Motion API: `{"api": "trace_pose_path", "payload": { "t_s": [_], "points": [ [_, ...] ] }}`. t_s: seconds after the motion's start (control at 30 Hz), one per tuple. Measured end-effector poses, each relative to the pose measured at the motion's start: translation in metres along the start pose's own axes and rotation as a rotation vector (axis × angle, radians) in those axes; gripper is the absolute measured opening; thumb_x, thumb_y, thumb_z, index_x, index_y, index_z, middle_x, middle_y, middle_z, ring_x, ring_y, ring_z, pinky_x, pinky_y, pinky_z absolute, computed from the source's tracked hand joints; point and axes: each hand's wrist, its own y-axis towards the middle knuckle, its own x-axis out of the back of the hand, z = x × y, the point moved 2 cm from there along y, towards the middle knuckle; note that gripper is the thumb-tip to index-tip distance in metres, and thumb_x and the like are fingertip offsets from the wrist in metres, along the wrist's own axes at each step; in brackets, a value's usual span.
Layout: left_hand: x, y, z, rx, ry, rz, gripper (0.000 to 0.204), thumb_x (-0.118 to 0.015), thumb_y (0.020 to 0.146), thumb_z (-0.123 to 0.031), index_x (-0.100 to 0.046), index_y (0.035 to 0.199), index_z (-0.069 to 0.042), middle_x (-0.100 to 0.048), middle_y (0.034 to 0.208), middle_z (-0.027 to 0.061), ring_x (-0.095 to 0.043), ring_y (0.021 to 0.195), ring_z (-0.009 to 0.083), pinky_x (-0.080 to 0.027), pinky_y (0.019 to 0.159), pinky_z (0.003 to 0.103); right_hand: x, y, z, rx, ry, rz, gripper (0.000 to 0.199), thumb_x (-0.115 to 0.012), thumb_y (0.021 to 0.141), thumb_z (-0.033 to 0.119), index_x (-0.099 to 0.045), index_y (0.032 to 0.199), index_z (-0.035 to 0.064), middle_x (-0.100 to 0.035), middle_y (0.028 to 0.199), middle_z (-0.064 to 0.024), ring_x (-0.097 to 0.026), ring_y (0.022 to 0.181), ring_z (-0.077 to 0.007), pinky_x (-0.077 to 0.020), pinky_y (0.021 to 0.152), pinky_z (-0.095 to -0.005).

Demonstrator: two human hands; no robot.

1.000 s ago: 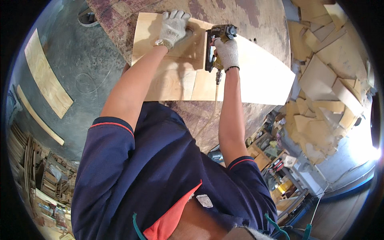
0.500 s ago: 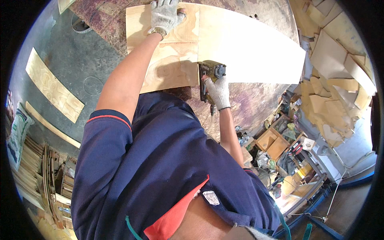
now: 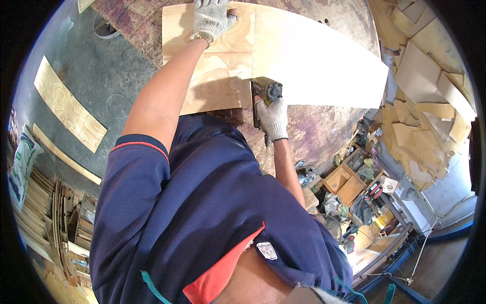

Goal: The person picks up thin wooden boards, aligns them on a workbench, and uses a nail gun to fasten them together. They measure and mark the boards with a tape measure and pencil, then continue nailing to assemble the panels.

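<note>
A broad curved plywood panel (image 3: 314,66) lies on a worn, stained work table (image 3: 319,121); a seam crosses it left of its middle. My left hand (image 3: 212,19), in a white knitted glove, rests flat on the far left part with its thumb spread; the far fingertips are cut off by the picture's top. My right hand (image 3: 273,117), gloved as well, is closed around the handle of a pneumatic nail gun (image 3: 267,90). The gun's head is at the panel's near edge by the seam. An air hose (image 3: 267,152) hangs from the handle.
Two curved plywood strips (image 3: 71,106) lie on the grey floor at left, with stacked thin boards (image 3: 38,207) below them. Thin sheet offcuts (image 3: 430,101) are piled at right. A cluttered wooden box (image 3: 344,182) and a blue-edged frame (image 3: 405,289) stand nearer.
The nail gun in my right hand has shifted slightly left along the panel's near edge, closer to the seam. My left hand stays on the same part of the panel.
</note>
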Motion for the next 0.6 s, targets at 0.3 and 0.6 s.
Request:
{"api": "trace_pose_path", "payload": {
  "t_s": [0.3, 0.6],
  "points": [
    [0.000, 0.002, 0.002, 0.011, -0.012, 0.051, 0.027, -0.066, 0.076, -0.033, -0.062, 0.094, -0.012, -0.061, 0.097, 0.0108, -0.057, 0.101, 0.0290, -0.042, 0.091, 0.047, 0.005, -0.006, -0.022, 0.008, 0.048, -0.001, 0.029, -0.077, 0.087, 0.014, -0.069, 0.109, -0.0031, -0.069, 0.077, -0.0047, -0.061, 0.057, -0.0110, -0.0496, 0.052, -0.0306],
    [0.000, 0.001, 0.003, 0.006, -0.013, 0.029, 0.028, -0.066, 0.076, -0.031, -0.062, 0.096, -0.012, -0.061, 0.098, 0.0104, -0.056, 0.103, 0.0296, -0.041, 0.091, 0.048, 0.004, -0.020, -0.018, -0.050, -0.025, 0.025, 0.036, -0.076, 0.086, 0.020, -0.071, 0.116, 0.0000, -0.077, 0.097, -0.0154, -0.073, 0.089, -0.0234, -0.0554, 0.081, -0.0401]
  ]
}}
